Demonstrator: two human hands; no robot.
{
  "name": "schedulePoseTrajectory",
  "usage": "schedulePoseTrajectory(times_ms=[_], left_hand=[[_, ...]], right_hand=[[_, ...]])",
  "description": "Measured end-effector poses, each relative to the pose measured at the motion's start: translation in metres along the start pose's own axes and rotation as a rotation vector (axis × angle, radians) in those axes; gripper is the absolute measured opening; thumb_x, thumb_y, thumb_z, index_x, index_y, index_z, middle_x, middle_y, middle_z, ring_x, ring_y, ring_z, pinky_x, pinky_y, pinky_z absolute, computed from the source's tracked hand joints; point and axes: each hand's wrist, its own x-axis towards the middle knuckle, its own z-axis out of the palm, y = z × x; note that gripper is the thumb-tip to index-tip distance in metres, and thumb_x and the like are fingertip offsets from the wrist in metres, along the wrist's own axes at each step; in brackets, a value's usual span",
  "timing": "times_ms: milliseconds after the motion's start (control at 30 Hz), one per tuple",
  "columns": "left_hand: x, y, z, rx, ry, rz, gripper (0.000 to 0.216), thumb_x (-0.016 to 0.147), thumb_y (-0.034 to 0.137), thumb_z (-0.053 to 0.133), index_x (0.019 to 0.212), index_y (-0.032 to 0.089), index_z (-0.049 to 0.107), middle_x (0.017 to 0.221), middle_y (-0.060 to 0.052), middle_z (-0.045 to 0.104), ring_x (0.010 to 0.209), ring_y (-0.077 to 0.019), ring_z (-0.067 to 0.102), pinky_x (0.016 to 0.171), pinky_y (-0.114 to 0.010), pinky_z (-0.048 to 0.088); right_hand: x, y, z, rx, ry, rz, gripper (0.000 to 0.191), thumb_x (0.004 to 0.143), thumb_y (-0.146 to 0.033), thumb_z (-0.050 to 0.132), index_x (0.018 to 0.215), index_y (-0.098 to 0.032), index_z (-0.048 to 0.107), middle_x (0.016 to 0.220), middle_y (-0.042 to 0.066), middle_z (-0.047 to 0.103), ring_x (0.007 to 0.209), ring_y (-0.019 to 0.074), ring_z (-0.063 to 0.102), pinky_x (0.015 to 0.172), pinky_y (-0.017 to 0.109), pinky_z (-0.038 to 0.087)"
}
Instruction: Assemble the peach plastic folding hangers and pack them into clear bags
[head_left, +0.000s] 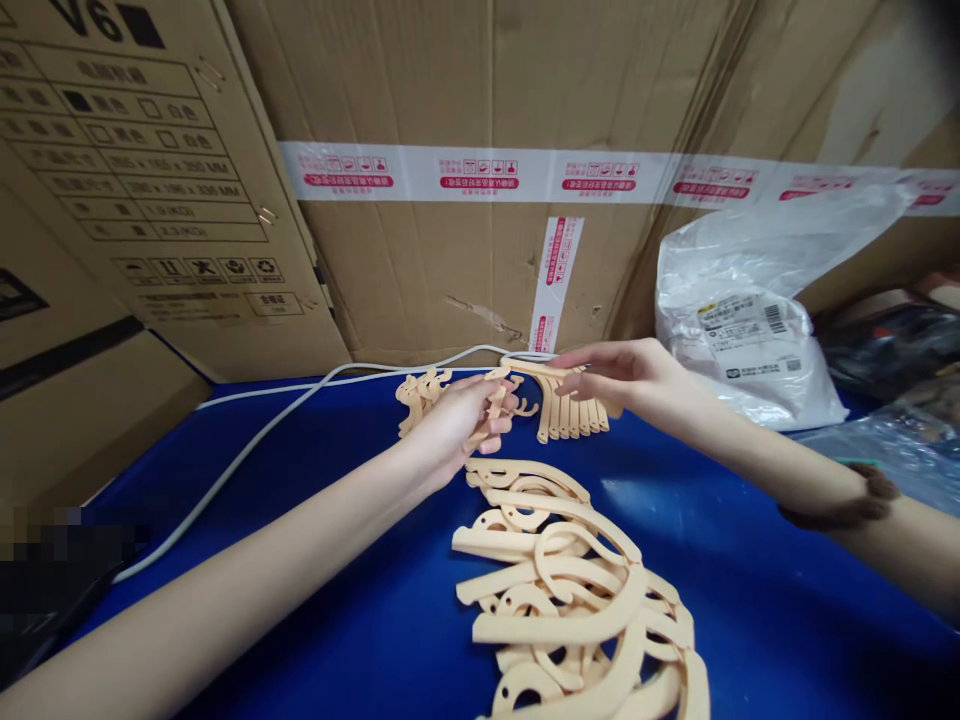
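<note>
My left hand point(474, 412) is closed around a beige piece point(496, 398) that looks like part of a folding clothes hanger; the fingers hide much of it. My right hand point(626, 375) reaches in from the right, thumb and fingers at the top of a neat row of curved beige hanger arms point(564, 412), pinching one arm there. Beside my left hand lies a small pile of beige hanger hooks point(418, 396), partly hidden by the wrist. Nearer to me, a large overlapping pile of beige hanger parts point(559, 628) is spread out, with long curved arms and round hooks.
Everything lies on a blue tabletop point(315, 480). A white cable point(247, 455) runs along the back and left. Large cardboard boxes point(450, 80) stand behind. On the right are a white plastic bag point(742, 320) with a label and clear plastic wrap point(892, 450).
</note>
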Motion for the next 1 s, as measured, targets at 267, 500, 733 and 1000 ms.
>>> schedulePoseTrajectory(times_ms=[267,500,733,1000], left_hand=[[-0.007,-0.007,0.014,0.207,0.012,0.014,0.016,0.096,0.017,0.036,0.084,0.019,0.047,0.057,0.009,0.033,0.036,-0.0037,0.025,0.036,-0.013,0.015],[-0.010,-0.024,0.008,0.545,0.191,0.374,0.007,0.095,0.022,0.047,0.088,0.021,0.050,0.085,-0.001,0.059,0.072,-0.0118,0.056,0.059,-0.019,0.041],[0.011,0.020,-0.053,0.878,0.385,0.448,0.027,0.092,0.029,0.042,0.078,0.018,0.062,0.079,-0.003,0.063,0.069,-0.0162,0.056,0.059,-0.024,0.041],[0.041,0.018,-0.131,1.087,0.528,0.338,0.018,0.069,0.036,0.070,0.065,0.021,0.061,0.061,-0.001,0.064,0.063,-0.0207,0.059,0.059,-0.027,0.036]], right_hand=[[-0.005,0.005,0.019,-0.539,0.094,-0.256,0.022,0.092,-0.028,0.049,0.102,-0.016,0.064,0.094,0.014,0.072,0.071,0.0203,0.065,0.058,0.030,0.043],[0.002,0.010,0.020,-0.367,-0.078,-0.159,0.036,0.099,-0.031,0.031,0.078,-0.019,0.057,0.056,-0.001,0.061,0.038,0.0105,0.052,0.046,0.024,0.044],[0.017,0.042,-0.035,-0.427,0.276,-0.077,0.023,0.095,-0.042,0.040,0.088,-0.023,0.050,0.063,0.000,0.058,0.053,0.0167,0.058,0.047,0.027,0.044],[-0.005,0.088,-0.054,-0.642,0.219,-0.165,0.010,0.082,-0.030,0.056,0.086,-0.022,0.058,0.086,0.008,0.069,0.077,0.0247,0.066,0.068,0.036,0.051]])
